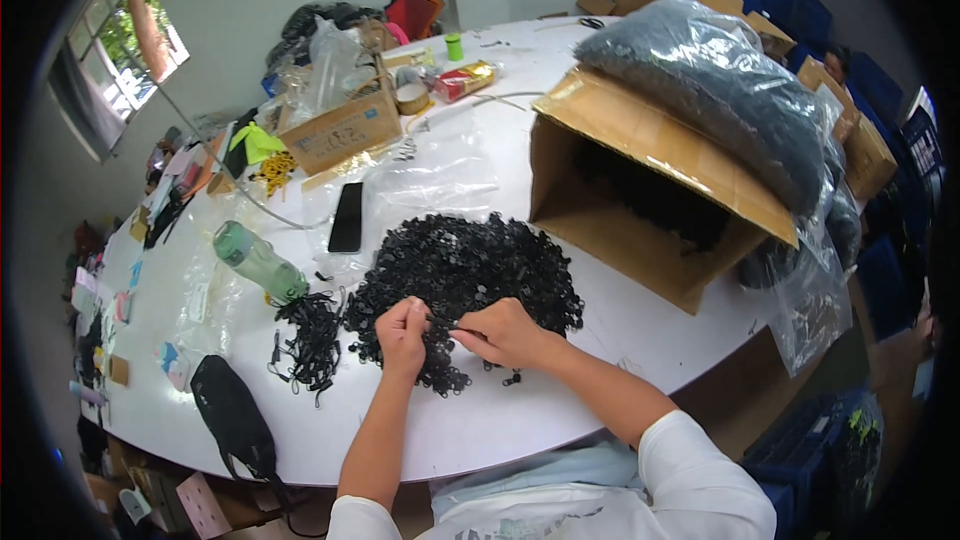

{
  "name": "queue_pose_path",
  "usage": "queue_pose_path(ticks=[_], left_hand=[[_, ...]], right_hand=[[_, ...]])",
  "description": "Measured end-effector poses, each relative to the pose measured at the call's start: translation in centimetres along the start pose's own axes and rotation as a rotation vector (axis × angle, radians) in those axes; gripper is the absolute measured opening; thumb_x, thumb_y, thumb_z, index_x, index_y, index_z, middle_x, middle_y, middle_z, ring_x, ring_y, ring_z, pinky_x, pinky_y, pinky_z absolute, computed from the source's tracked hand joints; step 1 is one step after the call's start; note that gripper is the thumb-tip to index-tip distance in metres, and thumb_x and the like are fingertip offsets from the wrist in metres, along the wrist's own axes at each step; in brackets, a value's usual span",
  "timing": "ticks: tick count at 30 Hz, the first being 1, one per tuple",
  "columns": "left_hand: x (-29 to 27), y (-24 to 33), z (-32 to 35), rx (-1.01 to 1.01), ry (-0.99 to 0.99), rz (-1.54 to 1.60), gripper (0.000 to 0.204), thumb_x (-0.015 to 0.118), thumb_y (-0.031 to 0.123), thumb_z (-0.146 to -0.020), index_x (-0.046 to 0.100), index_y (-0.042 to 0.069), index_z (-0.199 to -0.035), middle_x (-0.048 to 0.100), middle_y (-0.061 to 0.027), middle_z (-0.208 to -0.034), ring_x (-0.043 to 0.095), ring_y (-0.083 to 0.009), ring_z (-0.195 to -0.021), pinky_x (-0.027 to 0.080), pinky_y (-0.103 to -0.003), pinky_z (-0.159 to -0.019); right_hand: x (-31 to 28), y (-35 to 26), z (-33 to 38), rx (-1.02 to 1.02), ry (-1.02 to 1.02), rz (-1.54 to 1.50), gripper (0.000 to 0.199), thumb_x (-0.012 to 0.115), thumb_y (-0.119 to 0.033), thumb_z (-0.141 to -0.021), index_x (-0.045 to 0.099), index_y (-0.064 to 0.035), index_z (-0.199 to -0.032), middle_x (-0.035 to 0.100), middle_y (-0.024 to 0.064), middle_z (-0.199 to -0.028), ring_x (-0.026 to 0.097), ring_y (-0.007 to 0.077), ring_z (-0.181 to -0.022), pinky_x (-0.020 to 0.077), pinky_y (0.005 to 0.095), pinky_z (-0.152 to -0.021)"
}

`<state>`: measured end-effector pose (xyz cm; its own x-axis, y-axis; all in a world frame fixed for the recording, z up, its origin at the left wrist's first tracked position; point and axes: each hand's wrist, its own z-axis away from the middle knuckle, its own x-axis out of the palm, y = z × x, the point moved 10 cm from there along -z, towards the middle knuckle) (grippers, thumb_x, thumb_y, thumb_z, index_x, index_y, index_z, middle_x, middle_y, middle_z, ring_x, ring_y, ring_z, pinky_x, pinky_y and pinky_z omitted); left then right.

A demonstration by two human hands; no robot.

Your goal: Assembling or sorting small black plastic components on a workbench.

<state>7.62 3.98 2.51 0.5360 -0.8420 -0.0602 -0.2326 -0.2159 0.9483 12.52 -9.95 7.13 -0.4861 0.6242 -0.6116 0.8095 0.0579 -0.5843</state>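
Observation:
A heap of small black plastic parts [470, 265] lies on the white table [520, 410] in front of me. My left hand [403, 334] and my right hand [500, 332] meet at the heap's near edge, pinching a small black part [442, 325] between their fingertips. A smaller bundle of black corded pieces [312, 332] lies to the left of my left hand.
An open cardboard box [650, 185] stands at the right with a big bag of dark parts [715, 80] on it. A green bottle [256, 260], a black phone [347, 217], a black pouch [232, 410], clear plastic bags and a small carton [340, 130] lie to the left and behind.

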Motion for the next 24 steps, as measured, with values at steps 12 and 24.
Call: queue_pose_path(ticks=[12,24], left_hand=[[1.3,-0.9,0.3,-0.172,-0.021,0.137,0.036,0.050,0.025,-0.099,0.052,0.003,-0.070,0.049,-0.0004,-0.058,0.042,-0.0060,-0.050,0.035,-0.021,-0.048],[-2.2,-1.4,-0.5,-0.148,0.197,0.120,0.035,0.047,0.021,-0.100,0.048,0.006,-0.069,0.035,0.0043,-0.053,0.033,-0.0037,-0.045,0.029,-0.020,-0.041]], right_hand=[[-0.8,3.7,0.1,0.307,-0.106,-0.317,0.020,0.075,-0.015,-0.078,0.066,0.0007,-0.085,0.057,0.0056,-0.055,0.050,0.0110,-0.048,0.0400,0.0273,-0.049],[-11.7,18.6,11.6,0.893,1.351,-0.848,0.020,0.071,-0.024,-0.086,0.063,-0.0065,-0.087,0.047,-0.0033,-0.054,0.042,0.0060,-0.043,0.0333,0.0233,-0.039]])
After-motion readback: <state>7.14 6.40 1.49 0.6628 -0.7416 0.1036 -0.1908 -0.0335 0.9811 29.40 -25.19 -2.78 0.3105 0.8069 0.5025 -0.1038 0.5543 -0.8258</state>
